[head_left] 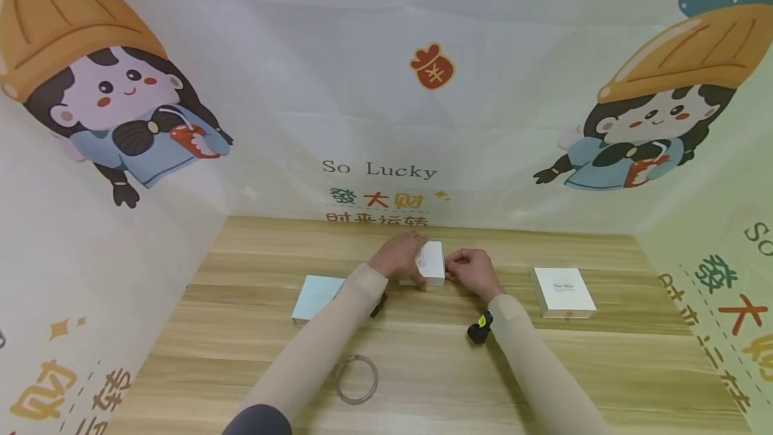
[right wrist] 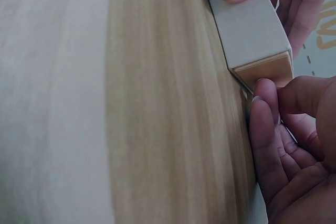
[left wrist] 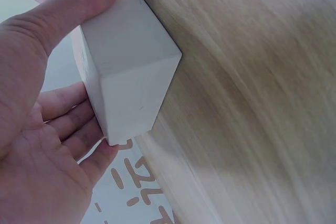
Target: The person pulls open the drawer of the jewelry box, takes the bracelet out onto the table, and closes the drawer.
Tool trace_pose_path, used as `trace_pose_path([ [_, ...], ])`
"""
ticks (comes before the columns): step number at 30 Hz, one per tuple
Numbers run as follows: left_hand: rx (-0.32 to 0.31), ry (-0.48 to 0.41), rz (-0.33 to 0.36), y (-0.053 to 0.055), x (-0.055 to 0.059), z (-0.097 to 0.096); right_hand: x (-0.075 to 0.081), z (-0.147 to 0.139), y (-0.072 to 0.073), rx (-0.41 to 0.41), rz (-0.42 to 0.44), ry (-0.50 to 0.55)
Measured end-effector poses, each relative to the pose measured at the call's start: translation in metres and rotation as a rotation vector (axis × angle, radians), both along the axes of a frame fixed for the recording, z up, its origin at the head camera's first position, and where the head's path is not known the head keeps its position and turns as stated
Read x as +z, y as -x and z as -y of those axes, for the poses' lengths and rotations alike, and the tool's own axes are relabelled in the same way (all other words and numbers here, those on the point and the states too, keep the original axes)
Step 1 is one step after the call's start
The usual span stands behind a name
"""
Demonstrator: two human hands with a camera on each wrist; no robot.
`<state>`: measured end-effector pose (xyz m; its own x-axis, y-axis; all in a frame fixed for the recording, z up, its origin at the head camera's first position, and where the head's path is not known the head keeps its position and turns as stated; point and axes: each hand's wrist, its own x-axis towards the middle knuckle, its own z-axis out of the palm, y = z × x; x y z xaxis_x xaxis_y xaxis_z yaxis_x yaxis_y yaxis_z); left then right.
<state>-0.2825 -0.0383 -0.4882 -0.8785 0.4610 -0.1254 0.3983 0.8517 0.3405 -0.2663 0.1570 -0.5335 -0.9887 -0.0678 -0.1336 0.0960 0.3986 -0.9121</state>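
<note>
A small white box (head_left: pixel 432 260) sits on the wooden table near the back wall. My left hand (head_left: pixel 400 257) grips it from the left, thumb on the near side and fingers behind, as the left wrist view also shows. At the box's right end, my right hand (head_left: pixel 476 272) has its thumb and index finger pinched together against a tan end panel (right wrist: pixel 268 71), framed by the white sleeve of the box. I cannot tell what lies between those fingertips.
To the left a pale blue box (head_left: pixel 315 294) lies partly behind my left forearm. Another white box (head_left: pixel 563 292) with small print rests on the right. A translucent bangle (head_left: pixel 375 378) lies near the front. Printed cloth walls (head_left: pixel 386 106) enclose the table (head_left: pixel 423 368).
</note>
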Motion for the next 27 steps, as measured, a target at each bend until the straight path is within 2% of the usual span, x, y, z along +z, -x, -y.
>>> trace_pose_path([
  [10,-0.003,-0.012,-0.009,0.0004,-0.0005,0.0014,0.0037,-0.0012,-0.0036,0.006,-0.025,-0.042],
  [27,0.014,-0.007,0.019,0.0003,-0.0011,0.0007,0.0085,-0.0054,-0.0059,0.011,-0.014,-0.114],
])
